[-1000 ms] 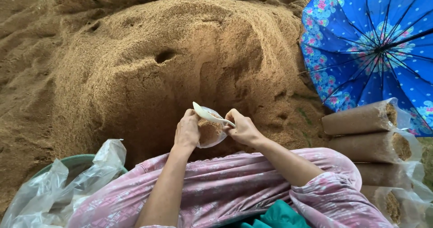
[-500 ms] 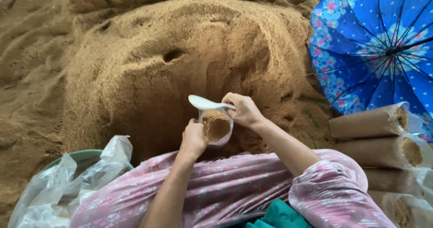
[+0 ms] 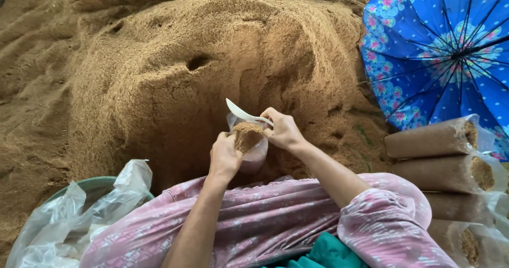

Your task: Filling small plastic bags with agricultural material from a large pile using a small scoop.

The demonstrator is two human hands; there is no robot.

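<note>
Mid-fill by the look of it: clear plastic bag (image 3: 250, 147) packed with brown sawdust nearly to the mouth, held upright right in front of the big sawdust heap (image 3: 212, 61). Left hand (image 3: 225, 156) wrapped around the bag's side, fingers closed on it, forearm coming straight up from the lap. Right hand (image 3: 283, 130) pinched shut on the handle of a white scoop (image 3: 245, 113), wrist cocked inward, blade tipped over the bag's opening. Probably needs a steady bag and a gentle tamp or another small scoopful without spilling over the rim. Filled bags (image 3: 435, 138) stacked off to the right beside a blue flowered umbrella (image 3: 440, 45), empty plastic bags (image 3: 79, 209) low left.
</note>
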